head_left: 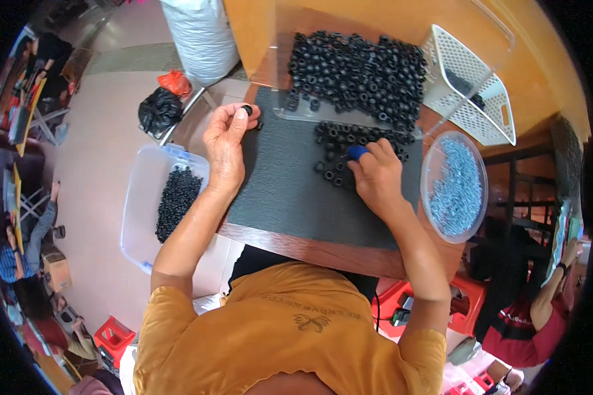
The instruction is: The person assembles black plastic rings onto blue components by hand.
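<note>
My left hand is raised at the left edge of the dark mat, pinching a small black ring-shaped part between thumb and fingers. Another small dark part is close beside those fingertips. My right hand reaches into a loose pile of black ring-shaped parts on the mat. Its fingers are curled together, with a blue covering on one finger. Whatever lies between these fingertips is hidden. Behind the pile, a clear plastic tray holds many more such parts.
Right of the mat stands a round tub of small shiny bluish pieces. A white perforated basket is behind it. Below the table's left side, a clear bin holds small black parts. People sit at both sides, near red stools.
</note>
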The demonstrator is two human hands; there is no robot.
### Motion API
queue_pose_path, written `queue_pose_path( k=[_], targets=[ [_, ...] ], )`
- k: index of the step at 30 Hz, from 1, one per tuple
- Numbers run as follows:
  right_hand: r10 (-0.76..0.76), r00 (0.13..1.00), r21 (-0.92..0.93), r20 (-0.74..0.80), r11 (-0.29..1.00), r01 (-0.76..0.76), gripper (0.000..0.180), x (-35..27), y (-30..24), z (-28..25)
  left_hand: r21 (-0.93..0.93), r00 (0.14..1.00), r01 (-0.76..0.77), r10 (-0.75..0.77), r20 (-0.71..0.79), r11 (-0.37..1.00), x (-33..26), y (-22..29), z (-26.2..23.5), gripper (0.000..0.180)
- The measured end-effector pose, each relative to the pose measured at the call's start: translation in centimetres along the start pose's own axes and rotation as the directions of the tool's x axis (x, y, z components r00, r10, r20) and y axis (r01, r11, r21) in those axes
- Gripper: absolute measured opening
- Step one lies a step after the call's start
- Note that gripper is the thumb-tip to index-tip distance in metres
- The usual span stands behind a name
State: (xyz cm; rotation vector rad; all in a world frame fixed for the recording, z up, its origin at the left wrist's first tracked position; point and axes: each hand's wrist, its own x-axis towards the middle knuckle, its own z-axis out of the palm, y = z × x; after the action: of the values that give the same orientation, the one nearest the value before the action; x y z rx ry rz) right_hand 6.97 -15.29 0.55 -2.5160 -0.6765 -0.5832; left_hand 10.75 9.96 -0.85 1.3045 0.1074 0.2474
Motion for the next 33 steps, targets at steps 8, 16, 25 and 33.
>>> queue_pose_path(
  k=[8,16,25,33],
  targets=[
    [0.019,1.0,0.035,-0.007,0.999,-0.018,0.017,-0.5,0.4,0.4,0.053,0.981,0.099,-0.106,0.161,0.994,-3.1,0.8,2.1,0.016],
    [-0.009,1.0,-0.026,0.01,1.0,0.009,0.02,-0.2,0.2,0.7,0.001,0.946,0.223,-0.216,0.242,0.975,-5.0,0.5,3.1,0.023],
    [-0.024,0.999,-0.006,0.033,1.0,0.025,0.014,0.3,-0.1,0.7,-0.047,0.959,0.24,-0.229,0.167,0.97,-5.4,1.1,3.0,0.017],
    [-0.021,0.999,0.035,0.036,0.999,0.02,0.023,0.7,-0.1,0.7,-0.042,0.957,0.258,-0.25,0.149,0.965,-5.8,1.1,2.4,0.018]
  ],
)
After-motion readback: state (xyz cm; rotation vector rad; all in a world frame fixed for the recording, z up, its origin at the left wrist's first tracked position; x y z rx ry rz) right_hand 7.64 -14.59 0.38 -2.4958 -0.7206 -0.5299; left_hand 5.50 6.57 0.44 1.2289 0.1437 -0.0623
